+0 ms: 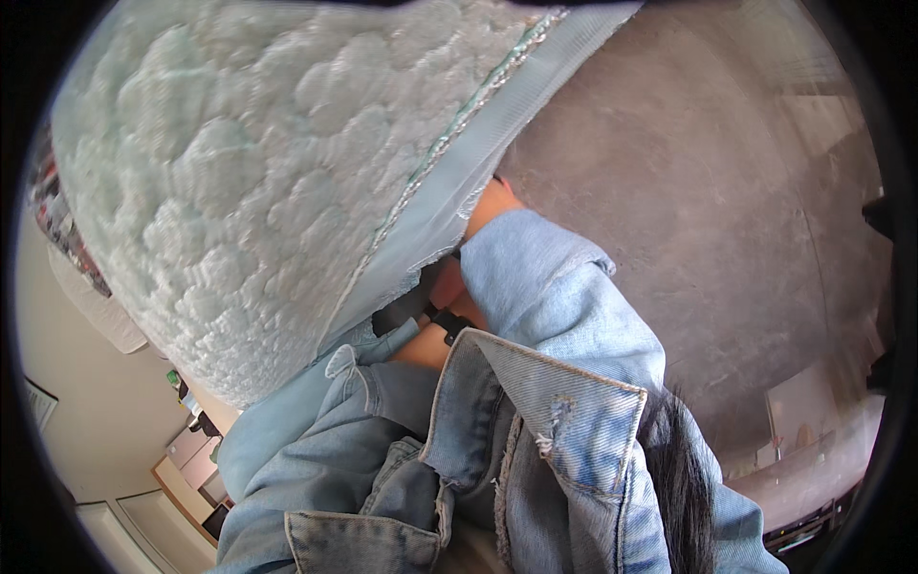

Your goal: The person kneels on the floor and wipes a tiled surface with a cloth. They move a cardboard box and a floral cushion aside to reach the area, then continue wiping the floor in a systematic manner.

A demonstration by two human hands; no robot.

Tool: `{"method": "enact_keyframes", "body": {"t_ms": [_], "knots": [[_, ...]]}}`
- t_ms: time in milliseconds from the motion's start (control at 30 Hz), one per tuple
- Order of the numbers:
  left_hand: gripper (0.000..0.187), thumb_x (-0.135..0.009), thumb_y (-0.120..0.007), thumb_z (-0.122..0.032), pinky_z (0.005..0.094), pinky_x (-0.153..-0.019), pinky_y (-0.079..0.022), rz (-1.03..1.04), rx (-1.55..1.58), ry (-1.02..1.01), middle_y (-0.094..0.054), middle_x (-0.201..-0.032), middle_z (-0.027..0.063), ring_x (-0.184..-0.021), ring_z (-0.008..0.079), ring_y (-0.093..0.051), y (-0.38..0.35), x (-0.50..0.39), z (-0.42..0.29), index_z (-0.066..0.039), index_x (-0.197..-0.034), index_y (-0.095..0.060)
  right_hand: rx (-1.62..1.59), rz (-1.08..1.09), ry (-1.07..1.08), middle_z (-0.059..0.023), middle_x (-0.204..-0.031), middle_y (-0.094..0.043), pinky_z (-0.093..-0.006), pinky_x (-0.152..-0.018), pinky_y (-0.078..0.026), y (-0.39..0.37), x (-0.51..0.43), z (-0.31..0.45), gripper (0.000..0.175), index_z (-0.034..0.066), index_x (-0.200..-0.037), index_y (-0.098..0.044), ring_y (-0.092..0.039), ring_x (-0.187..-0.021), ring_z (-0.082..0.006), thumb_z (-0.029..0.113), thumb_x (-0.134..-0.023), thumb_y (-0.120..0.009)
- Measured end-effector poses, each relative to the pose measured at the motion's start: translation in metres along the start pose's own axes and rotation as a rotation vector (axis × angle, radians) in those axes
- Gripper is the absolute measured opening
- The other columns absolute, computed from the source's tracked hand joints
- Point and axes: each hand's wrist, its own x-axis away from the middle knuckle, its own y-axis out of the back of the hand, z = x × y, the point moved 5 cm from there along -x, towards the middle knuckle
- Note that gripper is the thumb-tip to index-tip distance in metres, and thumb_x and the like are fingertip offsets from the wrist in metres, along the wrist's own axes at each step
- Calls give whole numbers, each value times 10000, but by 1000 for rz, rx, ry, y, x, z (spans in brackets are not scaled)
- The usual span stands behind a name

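Observation:
A pale mint, puffy quilted cover fills the upper left, its shiny stitched seam running diagonally. Along that seam lies a smooth light-blue fabric border, whose lower edge is ragged. My right hand is at this border; only its wrist and a sliver beyond show, and the fabric hides the fingers. Below it, my left hand is partly visible under the fabric edge, behind a black wristband. The right sleeve and shadow cover the rest. Whether either hand grips the cloth cannot be seen.
A grey-brown, marked floor spreads over the right side. The denim jacket and a lock of dark hair take up the lower middle. At left are a patterned cloth, a pale wall and pink-fronted furniture.

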Motion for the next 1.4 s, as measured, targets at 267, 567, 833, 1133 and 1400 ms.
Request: {"method": "enact_keyframes", "body": {"t_ms": [267,567,833,1133,1400], "knots": [[288,-810,-576,-271,474,-954,-398,111,-121,-129,-608,-1047,121,-1016,308,-553,-17,-4,-28,-62,-1005,-613,26,125,71,-60,-1216,-610,-519,-1056,-322,-13,17,-3,399,169,-1130,-655,-409,-1309,-281,251,-739,-678],[157,-724,-627,-125,387,-733,-495,-121,282,-705,-597,-917,56,-852,267,-578,-60,22,-69,-78,-874,-621,169,194,381,-1,-1140,-669,-496,-1074,-319,81,93,-49,338,200,-1013,-721,-420,-1312,-220,137,-686,-668],[125,-702,-650,-117,320,-602,-505,-239,387,-1003,-563,-850,27,-767,203,-575,-38,-7,-129,-105,-822,-615,206,90,41,68,-1064,-688,-467,-1065,-302,161,258,-71,416,175,-852,-742,-436,-1300,-211,-53,-524,-629],[195,-751,-590,-33,386,-743,-490,-537,464,-585,-597,-990,87,-865,295,-578,14,-123,-130,-104,-920,-657,-51,-442,-121,-35,-1087,-696,-466,-1050,-341,225,335,-84,547,112,-907,-723,-508,-1250,-271,-126,-486,-468],[252,-808,-550,-47,415,-965,-393,-529,306,-516,-569,-1143,103,-1108,316,-492,-12,-176,-113,-72,-1043,-638,613,-701,-461,-55,-1418,-476,-489,-1046,-309,245,283,-166,711,282,-1297,-562,-358,-1349,-349,28,-639,-656]]}}
